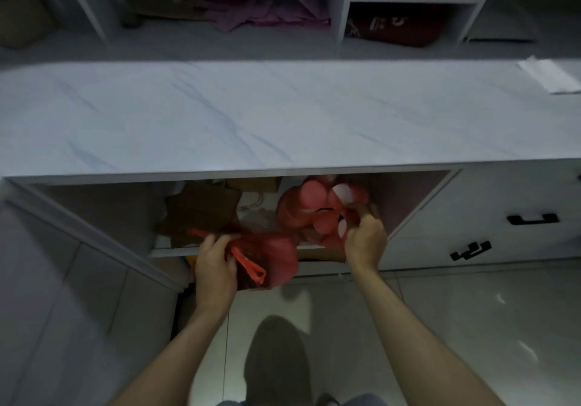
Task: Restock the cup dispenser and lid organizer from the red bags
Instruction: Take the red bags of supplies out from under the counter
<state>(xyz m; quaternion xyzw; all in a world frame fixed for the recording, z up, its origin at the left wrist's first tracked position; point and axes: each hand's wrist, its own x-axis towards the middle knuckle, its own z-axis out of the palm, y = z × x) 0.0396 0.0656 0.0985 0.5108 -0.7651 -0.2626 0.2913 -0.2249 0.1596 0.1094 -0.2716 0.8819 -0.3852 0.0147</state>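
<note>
Head view: both hands reach into open cabinet (418, 198) under marble counter (251, 116). Left hand (215, 264) closed around gathered neck of near red bag (276, 256), bag at shelf front edge, handle loop dangling. Right hand (366, 242) fingers curled into far red bag (317, 210) deeper on shelf (white discs visible inside, probably lids). Judgement: thin soft plastic, light load, slippery; take by bunched neck or handles. Brown paper bags (204, 207) beside.

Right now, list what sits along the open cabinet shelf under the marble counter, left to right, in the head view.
Brown paper bags → left hand gripping a dark red plastic bag → lighter red plastic bag held by the right hand → black drawer handle.
</note>
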